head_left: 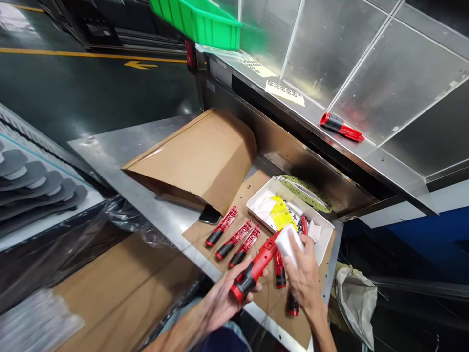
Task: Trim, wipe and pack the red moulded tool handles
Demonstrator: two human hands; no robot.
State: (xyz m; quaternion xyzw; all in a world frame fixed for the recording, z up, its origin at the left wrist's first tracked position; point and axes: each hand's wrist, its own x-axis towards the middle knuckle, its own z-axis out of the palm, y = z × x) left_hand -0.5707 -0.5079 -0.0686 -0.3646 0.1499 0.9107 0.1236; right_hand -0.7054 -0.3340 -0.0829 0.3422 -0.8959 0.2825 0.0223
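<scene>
Left fingers: I see the left hand [234, 287] wrapped around the black-gripped end of a red-and-black tool housing [261, 260], which sits above the front of the workbench.
Right fingers: the right hand [305, 271] is clamped on a folded white cloth [287, 243], set against the housing's far end.
Cardboard sheet [200, 235]: beneath the hands, with three half-housings [233, 239] lying side by side on it.
White tray [326, 246]: just beyond the right hand, with a yellow printed sheet [281, 211] and small dark pieces inside; a green zip pouch [309, 193] lies along its far edge.
Cardboard box [205, 154]: on its side on the metal workbench [106, 142].
Ledge [397, 168]: above the bench, carrying another red-and-black piece [342, 128], sticker sheets [285, 93] and a green bin [205, 29].
Floor [164, 93]: dark green, marked with a yellow arrow [141, 65].
Hidden: the cloth covers the held housing's tip; the right forearm partly blocks a black-and-red piece [293, 305]; the box overlaps a phone-like dark slab [210, 215].
Cut off: the green bin, at the top edge.
Hard to make out: I can't identify the blurred clear-plastic bundle [36, 320], lower left.
</scene>
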